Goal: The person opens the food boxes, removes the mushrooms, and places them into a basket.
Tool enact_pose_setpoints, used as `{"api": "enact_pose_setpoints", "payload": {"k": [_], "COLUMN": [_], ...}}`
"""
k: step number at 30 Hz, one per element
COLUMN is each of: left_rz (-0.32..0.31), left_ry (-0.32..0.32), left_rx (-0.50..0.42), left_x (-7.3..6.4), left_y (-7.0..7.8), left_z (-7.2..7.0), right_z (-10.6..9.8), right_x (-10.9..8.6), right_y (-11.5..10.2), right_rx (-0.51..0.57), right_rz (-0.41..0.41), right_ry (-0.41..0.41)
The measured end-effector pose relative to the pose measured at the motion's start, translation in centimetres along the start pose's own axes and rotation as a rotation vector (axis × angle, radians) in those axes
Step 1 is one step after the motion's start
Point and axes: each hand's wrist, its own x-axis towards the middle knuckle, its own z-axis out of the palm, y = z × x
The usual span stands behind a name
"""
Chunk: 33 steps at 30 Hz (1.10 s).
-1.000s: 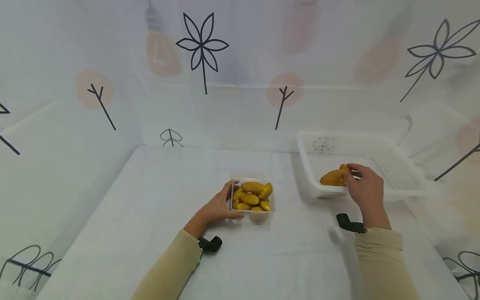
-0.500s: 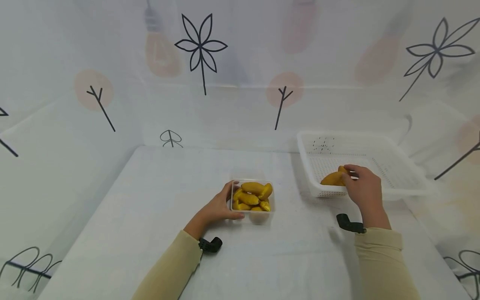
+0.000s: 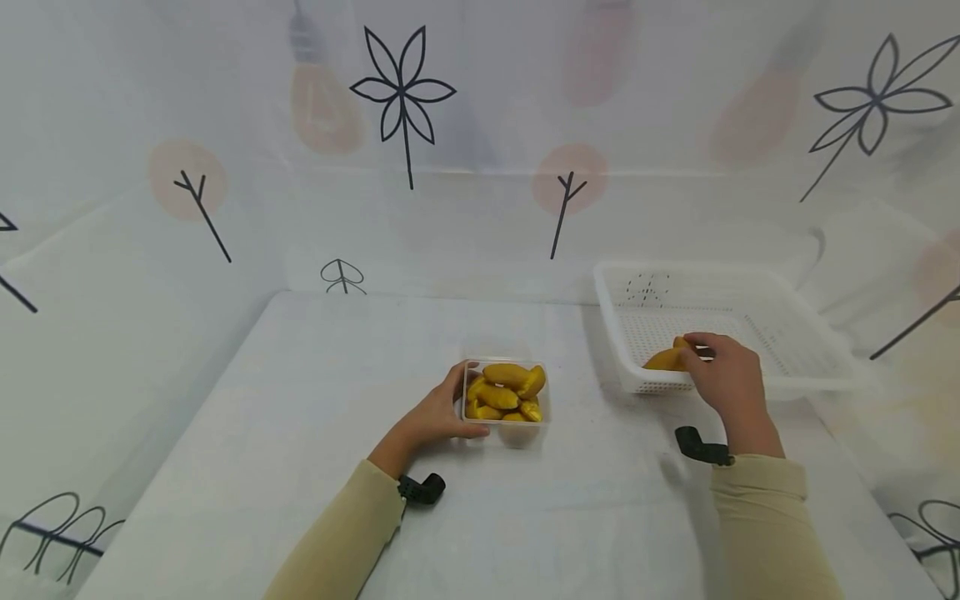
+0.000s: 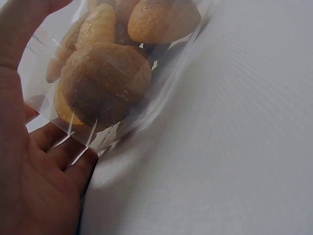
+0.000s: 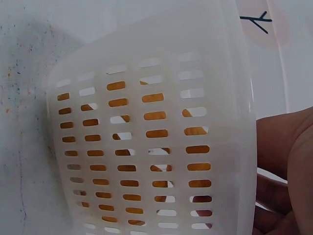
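In the head view my left hand (image 3: 435,412) grips the left side of a small clear plastic box (image 3: 506,423), thumb at the near side and fingers at the far side. Several glossy yellow oblong pieces (image 3: 501,397) fill it; through the clear wall in the left wrist view, similar pieces (image 4: 105,81) look brown and wrinkled. My right hand (image 3: 726,375) reaches over the near wall of a white perforated basket (image 3: 817,350), thumb and fingers pinching a yellow oblong piece (image 3: 667,359). In the right wrist view the basket wall (image 5: 230,98) hides the fingertips; yellow shows through its slots.
A white cloth covers the table (image 3: 585,517). Behind it hangs a white sheet (image 3: 480,233) printed with plants and pink shapes. The basket stands at the back right, the box left of it near the middle. Both wrists wear a black camera.
My right hand has moved slightly left and down, and the yellow piece at its fingers has sunk lower behind the basket's near rim. The left hand and box stay put.
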Motion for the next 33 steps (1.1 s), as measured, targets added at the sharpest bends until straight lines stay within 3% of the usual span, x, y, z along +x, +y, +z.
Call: {"api": "enact_pose_setpoints", "payload": {"k": [9,22,33], "left_rz": [-0.009,0.004,0.005], "left_ry": [0.000,-0.001,0.004], "left_rx": [-0.002,0.002,0.006], "left_x": [0.0,-0.1,0.1], "left_y": [0.0,0.1,-0.2], "left_z": [0.0,0.0,0.0], "right_z": [-0.2,0.1,0.3], "right_x": [-0.1,-0.4,-1.0], "right_y": [-0.1,-1.0,-2.2], "right_rx": [0.002,0.038,0.058], "right_rz": [0.044,0.079,-0.035], "right_ry": [-0.010,0.049,0.148]}}
